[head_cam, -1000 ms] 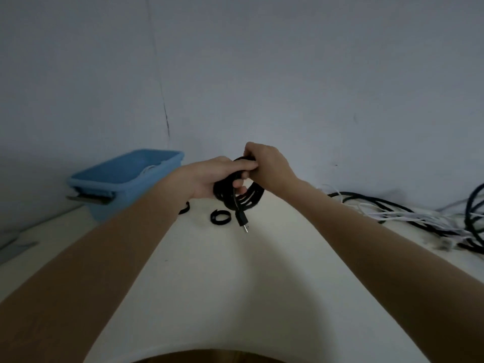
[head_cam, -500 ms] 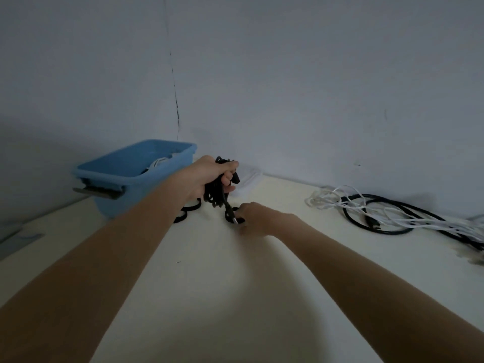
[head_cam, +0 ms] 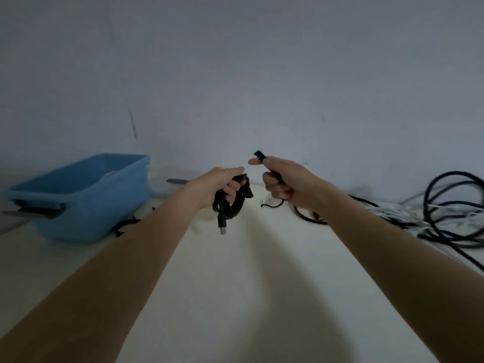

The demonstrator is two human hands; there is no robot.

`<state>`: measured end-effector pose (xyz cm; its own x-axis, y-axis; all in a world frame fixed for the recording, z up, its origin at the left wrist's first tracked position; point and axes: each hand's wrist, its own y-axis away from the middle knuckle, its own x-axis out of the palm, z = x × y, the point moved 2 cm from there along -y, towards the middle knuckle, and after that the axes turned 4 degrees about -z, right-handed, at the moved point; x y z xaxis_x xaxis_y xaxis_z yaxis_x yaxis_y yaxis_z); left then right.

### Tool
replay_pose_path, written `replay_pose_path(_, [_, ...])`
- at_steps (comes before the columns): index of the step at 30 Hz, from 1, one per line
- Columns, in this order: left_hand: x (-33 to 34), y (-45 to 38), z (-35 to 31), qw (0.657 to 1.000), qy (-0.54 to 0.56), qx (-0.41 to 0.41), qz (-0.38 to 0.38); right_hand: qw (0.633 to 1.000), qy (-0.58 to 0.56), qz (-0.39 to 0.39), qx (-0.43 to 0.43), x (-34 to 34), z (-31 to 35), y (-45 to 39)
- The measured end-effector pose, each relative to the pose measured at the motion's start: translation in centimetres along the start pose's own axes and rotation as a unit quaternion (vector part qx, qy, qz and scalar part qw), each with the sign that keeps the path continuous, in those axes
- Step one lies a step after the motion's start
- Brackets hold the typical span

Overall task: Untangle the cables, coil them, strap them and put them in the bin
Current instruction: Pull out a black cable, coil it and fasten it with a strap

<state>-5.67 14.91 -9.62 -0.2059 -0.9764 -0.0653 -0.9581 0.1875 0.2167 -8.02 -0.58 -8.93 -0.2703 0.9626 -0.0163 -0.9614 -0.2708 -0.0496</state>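
Both forearms reach forward over the pale table (head_cam: 235, 297). The left hand (head_cam: 222, 183) is raised above the table, to the right of the blue bin (head_cam: 86, 203), its fingers curled tight around a coiled black cable (head_cam: 230, 205) whose plug hangs below the fist. Just right of the coil, not touching it, the right hand (head_cam: 282, 179) holds a black strap (head_cam: 259, 155): the fingers close round it, and its end sticks up past the thumb. Farther right of the bin, loose black and white cables (head_cam: 442, 218) lie tangled on the table.
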Motion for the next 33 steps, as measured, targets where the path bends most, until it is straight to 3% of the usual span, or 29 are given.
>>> replay_pose_path(4, [6.5, -0.1, -1.0, 0.997, 0.011, -0.017, 0.079, 0.997, -0.049, -0.052, -0.018, -5.0, 0.2, 3.3])
replay_pose_path(10, [14.8, 0.0, -2.2, 0.988, -0.002, 0.04, 0.15, 0.968, -0.139, -0.195, -0.073, -10.2, 1.0, 6.6])
replay_pose_path(13, [16.9, 0.1, -2.8, 0.985, -0.01, 0.067, 0.157, 0.943, -0.209, -0.239, -0.103, -11.3, 1.4, 8.0])
replay_pose_path(19, [18.7, 1.3, -3.1, 0.975, -0.053, 0.086, 0.195, 0.906, -0.213, -0.33, -0.155, -11.2, 2.1, 10.0])
replay_pose_path(27, [17.9, 3.1, -3.5, 0.96, -0.127, 0.081, 0.236, 0.889, -0.284, -0.328, -0.146, -9.4, 4.3, 10.2])
replay_pose_path(31, [16.7, 3.4, -4.0, 0.947, -0.154, 0.066, 0.275, 0.941, -0.243, -0.21, -0.109, -9.5, 4.9, 10.6])
replay_pose_path(33, [16.0, 3.7, -4.2, 0.936, -0.175, 0.055, 0.299, 0.973, -0.134, -0.169, -0.079, -9.9, 4.9, 10.9])
